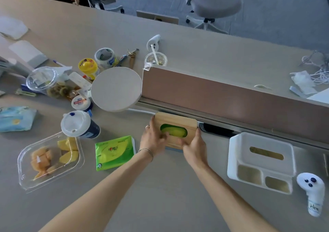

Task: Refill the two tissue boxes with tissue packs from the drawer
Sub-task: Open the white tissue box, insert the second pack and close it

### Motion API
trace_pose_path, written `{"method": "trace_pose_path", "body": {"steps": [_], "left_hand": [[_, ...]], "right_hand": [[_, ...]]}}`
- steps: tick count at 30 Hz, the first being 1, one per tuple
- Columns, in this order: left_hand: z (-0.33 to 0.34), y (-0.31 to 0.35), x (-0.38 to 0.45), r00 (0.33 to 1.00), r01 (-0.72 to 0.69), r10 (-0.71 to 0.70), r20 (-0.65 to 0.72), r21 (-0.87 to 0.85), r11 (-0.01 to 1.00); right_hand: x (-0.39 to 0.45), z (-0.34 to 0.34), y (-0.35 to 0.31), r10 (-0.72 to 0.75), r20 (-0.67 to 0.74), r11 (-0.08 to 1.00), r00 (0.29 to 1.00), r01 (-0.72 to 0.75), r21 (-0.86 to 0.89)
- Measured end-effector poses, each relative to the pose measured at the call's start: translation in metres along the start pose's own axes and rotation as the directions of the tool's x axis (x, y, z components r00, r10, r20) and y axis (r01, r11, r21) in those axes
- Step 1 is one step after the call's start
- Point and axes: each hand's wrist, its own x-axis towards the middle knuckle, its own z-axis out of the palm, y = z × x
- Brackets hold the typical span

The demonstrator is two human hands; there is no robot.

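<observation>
A tissue box with a wooden lid [176,120] stands near the desk divider, and green tissue-pack wrap shows through its oval slot. My left hand [153,140] grips its left end, with fingers reaching into the slot. At the box's near right corner, my right hand [194,149] holds it. A second green tissue pack [114,152] lies flat on the desk to the left of my left arm. The white tissue box [261,160], with a slot on top and two small front compartments, sits to the right, apart from both hands.
A lidded cup [78,125], a clear fruit container [49,160], a round lamp head [115,88] and several jars and cups crowd the left. A white controller [311,194] lies at far right. The brown divider [231,96] runs behind the boxes. A person stands at the far side.
</observation>
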Motion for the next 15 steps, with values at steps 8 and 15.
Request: {"method": "trace_pose_path", "body": {"steps": [8, 15], "left_hand": [[-0.004, 0.003, -0.001, 1.0, 0.003, -0.005, 0.015, 0.124, 0.992], [0.012, 0.031, -0.07, 0.923, -0.277, 0.295, -0.246, 0.109, 0.955]], "right_hand": [[-0.002, -0.002, -0.011, 0.015, 0.076, 1.0, 0.997, -0.016, 0.016], [-0.048, -0.071, 0.027, -0.255, -0.096, 0.962, 0.962, 0.262, 0.073]]}}
